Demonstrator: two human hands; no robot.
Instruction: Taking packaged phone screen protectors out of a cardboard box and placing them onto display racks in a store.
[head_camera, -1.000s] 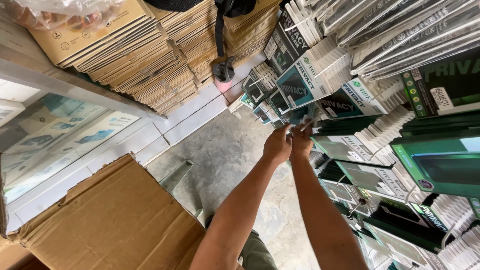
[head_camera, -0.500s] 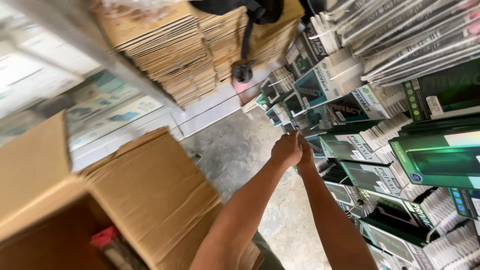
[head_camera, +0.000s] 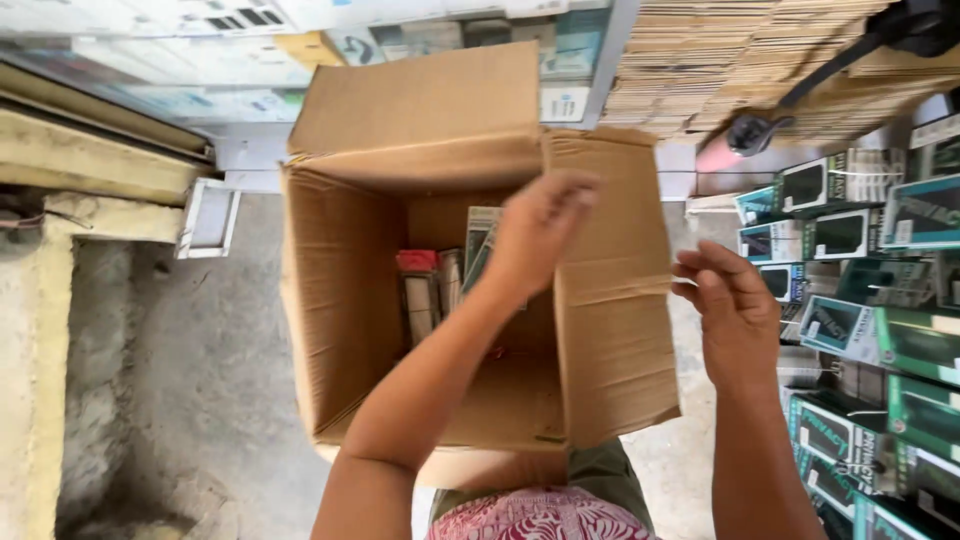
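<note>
A large open brown cardboard box (head_camera: 350, 300) stood on the grey concrete floor (head_camera: 200, 400) directly below the person, its four flaps folded outward. The left hand (head_camera: 540, 235) hung over the box's opening, near the far wall, blurred, with its fingers (head_camera: 570, 185) loosely curled together; I could not tell whether they held anything. Just under that hand, a few slim upright packages (head_camera: 440, 280) leaned against the box's far inner wall: one with a red top (head_camera: 416, 262) and a greyish-green one (head_camera: 480, 235) beside it. The rest of the box's bottom (head_camera: 500, 400) showed bare cardboard.

The right hand (head_camera: 730, 310) hovered outside the box, just past the edge of the right flap (head_camera: 610, 300), palm turned inward and fingers (head_camera: 700, 265) spread apart and empty. It touched neither the flap nor the goods beside it.

Along the right side lay rows of small green-and-black retail boxes (head_camera: 850, 330), stacked and overlapping. Beyond the box, at the top right, bundles of flat corrugated cardboard sheets (head_camera: 700, 60) were piled, with a black strap and clip (head_camera: 750, 130) hanging over them. At the left ran a pale worn concrete step (head_camera: 60, 300), and a small white frame (head_camera: 208, 217) leaned against it.
</note>
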